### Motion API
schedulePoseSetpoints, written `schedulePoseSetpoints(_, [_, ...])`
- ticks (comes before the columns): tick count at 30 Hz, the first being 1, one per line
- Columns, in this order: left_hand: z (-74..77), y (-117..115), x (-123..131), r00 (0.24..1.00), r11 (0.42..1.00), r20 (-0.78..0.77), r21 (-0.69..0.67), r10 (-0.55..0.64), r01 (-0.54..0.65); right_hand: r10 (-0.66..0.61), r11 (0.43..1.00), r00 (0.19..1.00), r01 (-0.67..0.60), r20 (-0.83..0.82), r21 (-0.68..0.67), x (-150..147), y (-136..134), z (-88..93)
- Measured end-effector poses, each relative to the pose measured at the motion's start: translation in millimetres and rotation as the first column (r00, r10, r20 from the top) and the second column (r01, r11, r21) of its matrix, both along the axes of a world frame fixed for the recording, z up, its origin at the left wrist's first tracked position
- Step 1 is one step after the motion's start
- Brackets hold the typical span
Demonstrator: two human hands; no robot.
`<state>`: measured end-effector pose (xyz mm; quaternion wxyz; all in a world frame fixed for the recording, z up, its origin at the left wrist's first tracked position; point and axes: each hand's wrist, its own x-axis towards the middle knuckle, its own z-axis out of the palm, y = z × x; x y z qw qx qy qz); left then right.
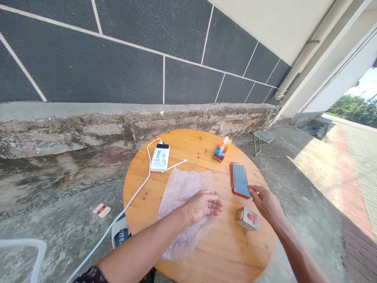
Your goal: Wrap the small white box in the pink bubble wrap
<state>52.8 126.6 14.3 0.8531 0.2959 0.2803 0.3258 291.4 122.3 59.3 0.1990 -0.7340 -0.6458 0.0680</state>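
Note:
My left hand (206, 205) rests over a sheet of bubble wrap (179, 196), palm turned partly up and fingers loosely curled, with nothing visible in it. The bubble wrap lies flat, partly hidden under my hand and forearm. On the right, a smartphone (240, 181) in a red case lies screen up. My right hand (265, 201) has its thumb and fingertips together at the phone's lower right edge. Just below, nearest to that hand, stands a small cardboard box (246, 218) with a red label.
The round wooden table (188, 145) also carries a white power bank (160, 158) with cables and an orange tape dispenser (223, 148). A white cable (129, 202) runs off the left side. A folding stool (260, 139) stands behind, near the tiled wall (123, 67).

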Motion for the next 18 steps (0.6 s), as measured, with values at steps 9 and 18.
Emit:
schedulePoseSetpoints(9, [6.1,-18,9,0.940,0.902,-0.341,0.412,0.024,0.126,0.624,0.748,0.734,-0.660,-0.266,-0.066,-126,22,24.6])
schedulePoseSetpoints(18, [16.3,-43,2,0.972,0.711,-0.233,0.681,-0.014,0.174,0.619,0.764,0.785,-0.597,0.019,-0.245,-118,35,-1.2])
